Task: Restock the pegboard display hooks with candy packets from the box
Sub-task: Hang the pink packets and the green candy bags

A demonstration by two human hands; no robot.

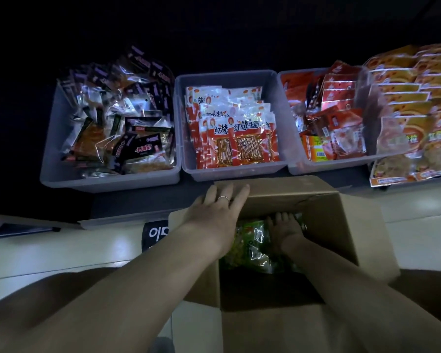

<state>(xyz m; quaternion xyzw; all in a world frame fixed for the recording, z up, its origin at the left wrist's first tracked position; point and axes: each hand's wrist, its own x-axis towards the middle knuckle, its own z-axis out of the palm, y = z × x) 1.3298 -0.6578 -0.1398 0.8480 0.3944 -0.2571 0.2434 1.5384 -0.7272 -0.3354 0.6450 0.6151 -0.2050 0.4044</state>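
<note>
A dim shop floor (pixel 61 253) of pale tiles lies under an open cardboard box (pixel 341 225). The left hand (pixel 214 210) rests flat, fingers straight, on the box's far-left flap. The right hand (pixel 288 229) reaches inside, fingers down on the green packets (pixel 252 248); whether it grips them I cannot tell. Beyond stand three grey bins (pixel 236 171) of snack packets.

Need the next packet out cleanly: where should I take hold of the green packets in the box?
Pinch the green packets at the top edge, from above: they lie deep between the cardboard box walls, right hand already on them.
</note>
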